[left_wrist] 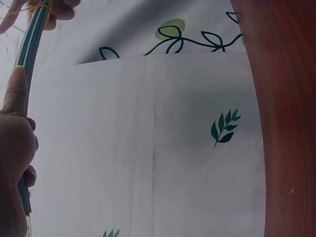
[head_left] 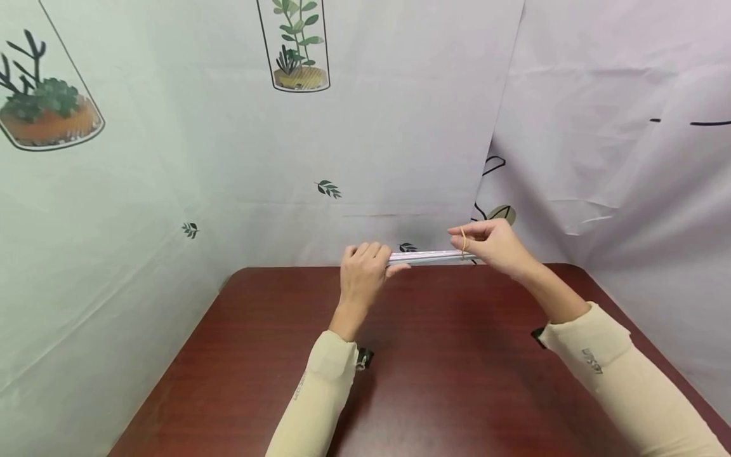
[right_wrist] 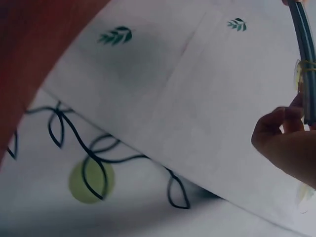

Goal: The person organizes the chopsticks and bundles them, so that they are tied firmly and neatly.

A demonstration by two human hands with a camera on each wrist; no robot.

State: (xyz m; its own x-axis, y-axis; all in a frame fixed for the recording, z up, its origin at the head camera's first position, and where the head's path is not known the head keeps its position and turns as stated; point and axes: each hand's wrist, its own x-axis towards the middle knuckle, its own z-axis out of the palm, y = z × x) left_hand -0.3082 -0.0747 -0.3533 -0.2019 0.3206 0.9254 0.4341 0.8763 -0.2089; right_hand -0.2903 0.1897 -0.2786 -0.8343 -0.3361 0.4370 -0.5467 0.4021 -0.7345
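Left hand (head_left: pixel 363 265) wrapped round the slim bundle (head_left: pixel 425 257) raised above the table (head_left: pixel 457 381), right hand (head_left: pixel 494 244) pinching the yellow band (head_left: pixel 463 235) looped near its other end, I expect a light, stiff, slightly slick bundle, best gripped mid-length, clear of the band.

The person's left grip (head_left: pixel 363 271) is clasping near the head view's centre; the right grip (head_left: pixel 495 245) is pinching, farther right.

Plant-printed white cloth (head_left: pixel 394 139) hangs behind a reddish-brown table (head_left: pixel 445 374)
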